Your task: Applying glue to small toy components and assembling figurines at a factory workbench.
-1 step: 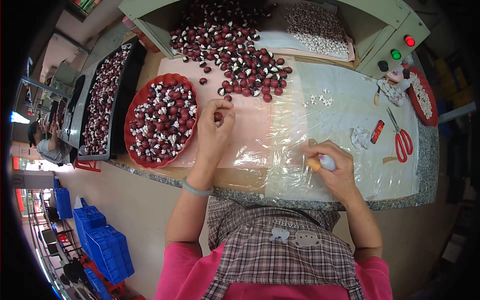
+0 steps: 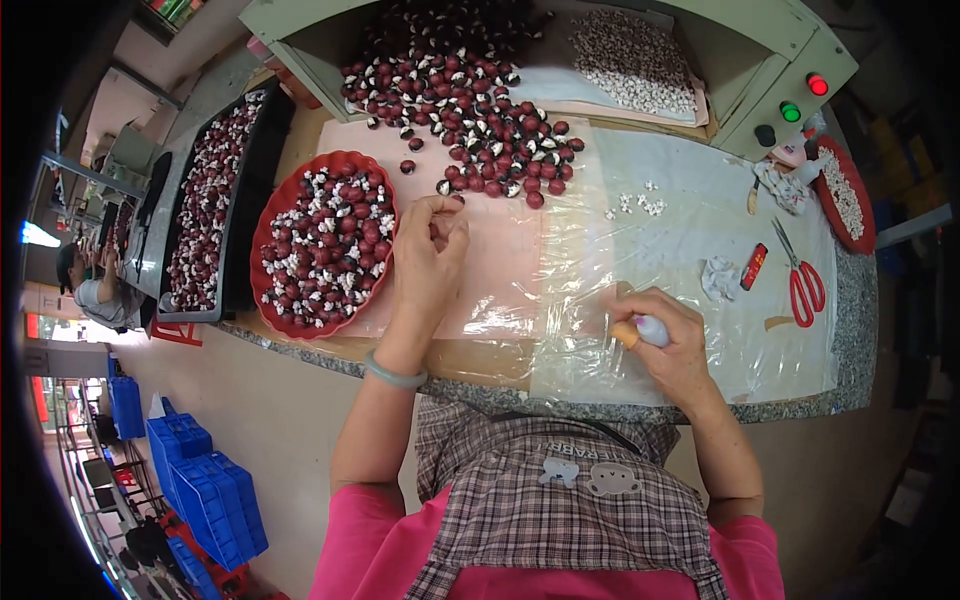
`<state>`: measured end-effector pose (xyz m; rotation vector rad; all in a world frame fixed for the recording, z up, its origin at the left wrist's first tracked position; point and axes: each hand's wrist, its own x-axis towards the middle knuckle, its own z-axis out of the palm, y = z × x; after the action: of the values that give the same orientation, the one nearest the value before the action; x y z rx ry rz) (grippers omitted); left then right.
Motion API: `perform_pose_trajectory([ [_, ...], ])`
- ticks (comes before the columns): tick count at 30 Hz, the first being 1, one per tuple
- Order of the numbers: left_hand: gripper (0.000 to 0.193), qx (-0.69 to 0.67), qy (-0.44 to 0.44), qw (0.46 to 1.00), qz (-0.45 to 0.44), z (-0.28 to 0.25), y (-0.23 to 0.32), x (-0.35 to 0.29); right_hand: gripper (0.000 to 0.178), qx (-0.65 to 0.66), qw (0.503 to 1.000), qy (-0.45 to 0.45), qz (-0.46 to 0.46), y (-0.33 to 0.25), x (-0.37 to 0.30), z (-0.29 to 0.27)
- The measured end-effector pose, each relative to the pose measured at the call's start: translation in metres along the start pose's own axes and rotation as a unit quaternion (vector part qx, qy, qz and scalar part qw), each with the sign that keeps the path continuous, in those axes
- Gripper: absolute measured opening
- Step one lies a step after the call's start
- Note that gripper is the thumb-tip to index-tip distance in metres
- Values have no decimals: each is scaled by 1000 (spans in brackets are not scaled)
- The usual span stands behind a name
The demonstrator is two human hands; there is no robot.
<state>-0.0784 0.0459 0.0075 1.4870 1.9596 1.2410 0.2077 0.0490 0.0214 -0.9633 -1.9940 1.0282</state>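
Granite-edged worktable (image 2: 852,320), plastic-covered. L hand (image 2: 432,248) curled, can't tell if holding anything; R hand (image 2: 672,340) grips small whitish bottle (image 2: 653,331). Red scalloped bowl (image 2: 257,258) beside L: maroon balls (image 2: 372,233) w/ white bits (image 2: 281,246), apparently done; big maroon-black-white ball pile (image 2: 492,145) behind, prob. left.

A smooth, pale beige floor (image 2: 290,420) stretches beneath the surface (image 2: 855,340), whose edge is speckled grey stone. Off to the left stand blue plastic crates (image 2: 215,500), with cluttered racks (image 2: 95,470) farther out, bent and blurred toward the rim. A red, stool-like frame (image 2: 177,331) shows above the crates. A bright white light (image 2: 40,236) glows at the far left, while the right side falls into shadow, too dark to make out in detail.
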Motion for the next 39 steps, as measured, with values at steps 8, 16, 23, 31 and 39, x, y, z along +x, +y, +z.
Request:
perform_pose_trajectory([
  [8, 27, 178, 26, 975, 129, 17, -27, 22, 23, -4, 999, -17, -28, -7, -3, -1],
  [16, 18, -203, -97, 970, -96, 18, -6, -1, 29, 115, 984, -27, 136, 0, -5, -8],
  [23, 25, -605, -250, 700, -286, 29, 25, -37, 28, 327, 926, -65, 177, 12, -7, -14],
  [31, 26, -713, -270, 574, -299, 41, 30, -49, 24, 296, 947, 6, 123, 6, -1, -9],
  [39, 24, -672, -276, 622, -292, 43, 29, -57, 31, 353, 922, 84, 132, 10, -9, -14],
])
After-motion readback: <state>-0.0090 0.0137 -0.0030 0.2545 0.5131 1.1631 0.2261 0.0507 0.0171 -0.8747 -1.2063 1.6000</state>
